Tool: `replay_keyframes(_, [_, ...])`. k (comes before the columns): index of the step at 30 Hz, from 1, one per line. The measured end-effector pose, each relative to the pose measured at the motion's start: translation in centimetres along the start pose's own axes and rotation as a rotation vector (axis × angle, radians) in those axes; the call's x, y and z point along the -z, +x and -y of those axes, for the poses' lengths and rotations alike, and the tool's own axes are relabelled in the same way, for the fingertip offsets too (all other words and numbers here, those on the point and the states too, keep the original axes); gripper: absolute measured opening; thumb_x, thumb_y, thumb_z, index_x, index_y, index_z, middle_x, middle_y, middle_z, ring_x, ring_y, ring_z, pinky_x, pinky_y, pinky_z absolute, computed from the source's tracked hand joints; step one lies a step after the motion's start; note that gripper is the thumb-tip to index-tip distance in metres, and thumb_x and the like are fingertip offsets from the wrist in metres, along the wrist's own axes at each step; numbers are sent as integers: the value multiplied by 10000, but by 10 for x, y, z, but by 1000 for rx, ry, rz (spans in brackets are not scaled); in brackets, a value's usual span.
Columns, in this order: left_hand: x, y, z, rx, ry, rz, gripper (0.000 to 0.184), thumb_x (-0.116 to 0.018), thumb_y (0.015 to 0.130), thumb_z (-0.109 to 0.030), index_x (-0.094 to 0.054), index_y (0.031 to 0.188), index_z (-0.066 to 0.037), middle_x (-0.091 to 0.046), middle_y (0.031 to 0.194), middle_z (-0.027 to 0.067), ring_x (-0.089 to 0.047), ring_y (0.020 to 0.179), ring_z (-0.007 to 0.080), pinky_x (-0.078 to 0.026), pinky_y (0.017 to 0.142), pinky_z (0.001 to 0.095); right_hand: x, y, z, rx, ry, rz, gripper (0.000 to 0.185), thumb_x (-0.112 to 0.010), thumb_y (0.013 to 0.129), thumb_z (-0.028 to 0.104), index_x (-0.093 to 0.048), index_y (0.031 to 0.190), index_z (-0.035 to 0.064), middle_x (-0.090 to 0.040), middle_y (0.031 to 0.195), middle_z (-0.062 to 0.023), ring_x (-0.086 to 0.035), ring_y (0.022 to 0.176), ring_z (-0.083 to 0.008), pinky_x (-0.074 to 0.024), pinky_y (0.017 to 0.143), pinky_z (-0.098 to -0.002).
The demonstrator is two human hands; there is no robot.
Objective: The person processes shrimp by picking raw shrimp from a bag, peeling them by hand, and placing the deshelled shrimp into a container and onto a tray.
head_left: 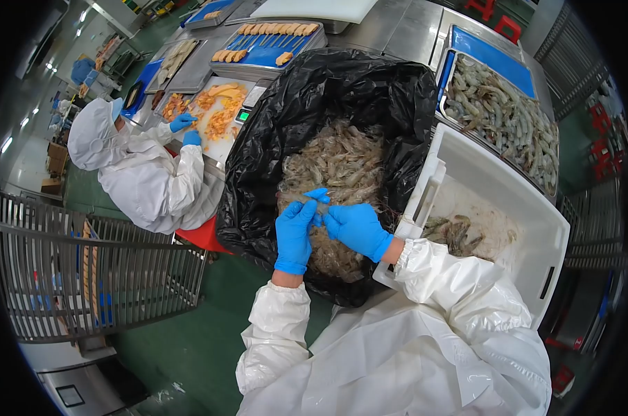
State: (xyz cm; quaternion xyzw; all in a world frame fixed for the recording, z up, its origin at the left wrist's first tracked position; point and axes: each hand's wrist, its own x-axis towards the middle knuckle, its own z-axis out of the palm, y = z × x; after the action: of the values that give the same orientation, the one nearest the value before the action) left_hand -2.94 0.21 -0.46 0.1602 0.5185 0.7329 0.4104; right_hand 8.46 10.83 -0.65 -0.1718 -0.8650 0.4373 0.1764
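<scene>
Both my hands, in blue gloves, meet above a black plastic bag (pixel 258 132) lined open around a heap of shrimp shells and heads (pixel 335 159). The fingers of my left hand (pixel 295 234) are closed in a pinch, one finger reaching towards the right hand. My right hand (pixel 359 230) pinches from the other side, thumb and fingertips together. Between the fingertips is a small greyish piece that looks like a shrimp, mostly hidden by the gloves. To the right, a white plastic bin (pixel 515 229) holds a few whole shrimp (pixel 452 234) beside my right forearm.
A metal tray (pixel 449 104) heaped with grey shrimp (pixel 501 118) stands at the back right. At the left, a co-worker (pixel 147 166) handles orange pieces (pixel 224 111) beside a scale (pixel 243 116). Behind are blue trays (pixel 269 50) with orange pieces in rows. A metal rack (pixel 99 270) stands at left.
</scene>
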Motion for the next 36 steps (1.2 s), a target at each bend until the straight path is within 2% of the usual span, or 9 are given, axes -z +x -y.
replay_keyframes(5, [-9,5,-6,108,-245,-228,335,-559,948,-231,-600,1163,23,-659,1013,74,-572,798,77,-444,672,216,14,2,2,173,-162,-115,162,-577,840,213,-590,722,103,-561,605,-131,-564,519,-320,-456,488,-387])
replay_keyframes(7, [3,8,-10,17,-87,-239,331,-554,950,-224,-594,1180,11,-659,1023,75,-572,801,75,-444,669,218,24,5,-5,146,-144,-194,183,-575,833,244,-569,713,106,-557,589,-131,-570,523,-332,-458,498,-417])
replay_keyframes(11, [10,9,-15,-75,136,-138,359,-556,947,-244,-565,1237,-33,-652,1063,79,-579,840,68,-443,677,193,36,15,-25,139,-470,-46,232,-614,825,311,-650,902,95,-632,753,-120,-623,725,-303,-484,663,-428])
replay_keyframes(12, [4,6,-18,-80,193,-158,358,-556,948,-237,-561,1242,-33,-650,1069,75,-580,847,76,-437,682,196,41,15,-26,229,-652,-9,350,-617,826,344,-636,1069,93,-644,841,-124,-617,799,-303,-475,729,-444])
replay_keyframes(15, [-9,3,-19,-154,274,-152,341,-564,943,-223,-577,1227,-35,-650,1061,52,-572,846,79,-434,698,208,44,22,-19,457,-588,-226,392,-576,863,343,-596,1151,79,-634,855,-149,-612,798,-314,-481,703,-451])
replay_keyframes(21, [-29,-7,-16,-171,428,-67,272,-566,933,-123,-591,1181,-14,-645,1110,45,-559,894,83,-450,772,234,37,21,3,104,-300,204,293,-486,926,317,-577,946,39,-625,740,-153,-620,698,-345,-487,601,-454])
replay_keyframes(25, [-34,-10,-18,-187,455,-19,292,-566,934,-138,-577,1194,-6,-641,1123,53,-569,914,95,-459,805,239,30,14,6,76,-466,95,184,-502,895,241,-569,887,70,-618,691,-142,-605,647,-358,-483,571,-448])
replay_keyframes(31, [-18,3,-15,2,-208,29,371,-552,951,-255,-571,1219,0,-629,1131,55,-587,952,124,-462,834,247,21,15,-26,-177,160,-30,136,-556,843,221,-642,923,152,-632,721,-100,-610,694,-338,-483,654,-444])
replay_keyframes(36, [-15,2,-23,-112,197,-98,351,-534,962,-250,-580,1199,4,-634,1036,49,-571,895,104,-455,782,250,48,19,-22,112,-219,-116,166,-603,846,240,-668,968,148,-623,778,-97,-588,754,-306,-460,725,-434])
